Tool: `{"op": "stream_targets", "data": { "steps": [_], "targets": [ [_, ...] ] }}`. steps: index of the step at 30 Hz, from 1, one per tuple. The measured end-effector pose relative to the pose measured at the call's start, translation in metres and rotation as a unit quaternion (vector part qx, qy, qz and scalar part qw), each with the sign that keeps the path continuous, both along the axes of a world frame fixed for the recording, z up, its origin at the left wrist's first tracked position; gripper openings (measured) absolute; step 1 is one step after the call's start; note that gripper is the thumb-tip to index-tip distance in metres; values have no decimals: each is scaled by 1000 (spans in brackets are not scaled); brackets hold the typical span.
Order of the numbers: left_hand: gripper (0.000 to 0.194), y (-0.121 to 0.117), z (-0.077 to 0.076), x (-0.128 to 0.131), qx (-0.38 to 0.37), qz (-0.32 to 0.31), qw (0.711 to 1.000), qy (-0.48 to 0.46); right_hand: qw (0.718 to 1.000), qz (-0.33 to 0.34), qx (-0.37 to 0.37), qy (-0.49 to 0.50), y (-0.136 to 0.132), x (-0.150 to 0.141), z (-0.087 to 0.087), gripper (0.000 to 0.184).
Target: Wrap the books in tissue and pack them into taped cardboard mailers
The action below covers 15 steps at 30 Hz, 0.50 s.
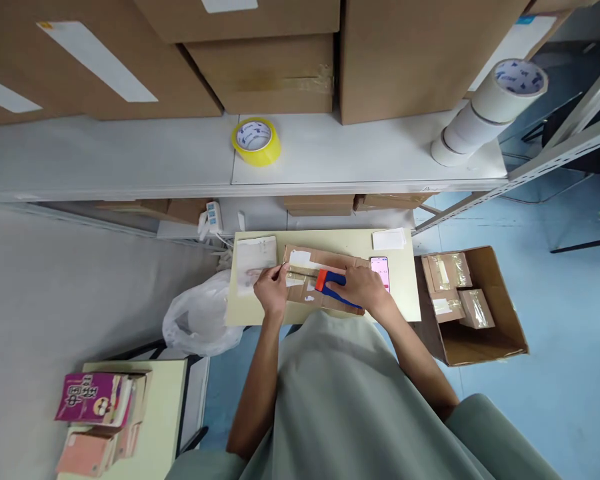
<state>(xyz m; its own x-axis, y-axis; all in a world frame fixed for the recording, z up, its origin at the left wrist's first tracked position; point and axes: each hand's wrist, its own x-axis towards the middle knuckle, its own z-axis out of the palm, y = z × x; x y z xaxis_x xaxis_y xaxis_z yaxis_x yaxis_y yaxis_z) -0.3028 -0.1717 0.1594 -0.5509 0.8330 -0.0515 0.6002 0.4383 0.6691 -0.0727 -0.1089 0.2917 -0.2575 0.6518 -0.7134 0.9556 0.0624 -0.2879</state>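
Note:
A brown cardboard box [300, 309] with white labels and strips of clear tape lies on the small pale table. My right hand [363, 287] is wrapped round a blue-handled tool [334, 283] with an orange-red front, held over the box; its exact kind is unclear. From the tool's front a thin dark line runs left across the cardboard toward my left hand [271, 288]. The left fingers are pinched together at the box's left end, and what sits between them is too small to make out. A lit phone [380, 272] lies beside my right hand.
White papers [389, 239] and a pale packet [257, 257] lie on the table [405, 300]. An open carton [505, 313] holding small boxes stands right. Left hangs a plastic bag [203, 313]. A shelf [180, 153] ahead carries large boxes, yellow tape [263, 155] and stacked rolls [473, 130].

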Motion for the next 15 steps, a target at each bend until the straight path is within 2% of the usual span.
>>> {"op": "stream_targets", "data": {
  "steps": [4, 7, 9, 12, 15],
  "targets": [
    [33, 0, 3, -13, -2, 1, 1000, 31, 1000, -6, 8, 20, -5, 21, 12, 48],
    [35, 0, 7, -30, -10, 18, 999, 50, 1000, 5, -2, 5, -9, 61, 22, 54],
    [37, 0, 8, -38, -14, 31, 998, 55, 1000, -15, -13, -8, -11, 93, 26, 59],
    [39, 1, 6, -38, -11, 18, 999, 46, 997, -57, -60, 9, -12, 132, 27, 64],
    [39, 2, 2, -31, -14, -2, 999, 40, 991, -85, -103, 30, -11, 152, 27, 68]
  ]
}}
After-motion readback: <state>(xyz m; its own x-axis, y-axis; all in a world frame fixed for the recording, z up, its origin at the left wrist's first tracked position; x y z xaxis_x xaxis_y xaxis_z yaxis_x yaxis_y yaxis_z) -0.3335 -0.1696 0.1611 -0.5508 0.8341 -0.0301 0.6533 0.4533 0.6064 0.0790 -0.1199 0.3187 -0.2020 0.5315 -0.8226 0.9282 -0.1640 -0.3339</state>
